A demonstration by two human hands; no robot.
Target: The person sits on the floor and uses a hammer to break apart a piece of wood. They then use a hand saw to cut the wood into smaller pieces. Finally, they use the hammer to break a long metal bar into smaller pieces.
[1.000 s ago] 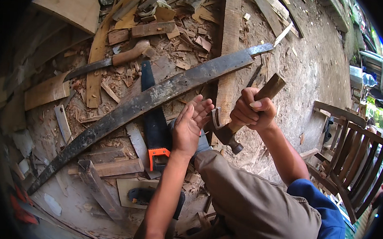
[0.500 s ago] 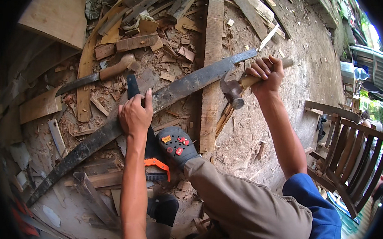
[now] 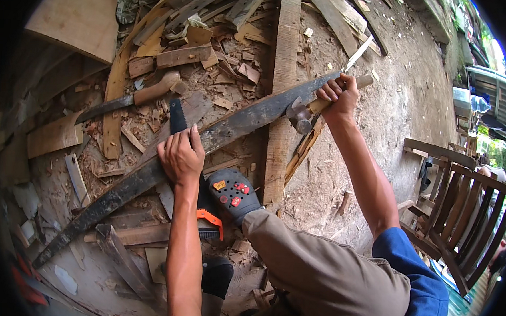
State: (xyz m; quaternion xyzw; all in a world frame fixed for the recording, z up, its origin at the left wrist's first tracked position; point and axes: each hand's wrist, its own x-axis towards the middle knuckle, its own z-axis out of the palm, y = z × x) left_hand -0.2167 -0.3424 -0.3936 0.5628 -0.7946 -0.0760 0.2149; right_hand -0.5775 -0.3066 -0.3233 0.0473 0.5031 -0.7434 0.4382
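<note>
Left hand point(image 3: 181, 159), dark plank point(image 3: 240, 120) beneath

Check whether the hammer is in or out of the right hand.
In: the right hand grips the hammer by its handle, fingers curled around it.

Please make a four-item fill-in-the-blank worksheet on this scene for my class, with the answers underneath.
1. The right hand grips a ____ by its wooden handle.
2. The left hand rests on a long dark plank, which lies ____ (over/under) the saw.
3. The saw's handle has a bright ____ edge.
4. A slatted wooden chair stands toward the picture's ____ side.

Missing words: hammer; over; orange; right.
</note>
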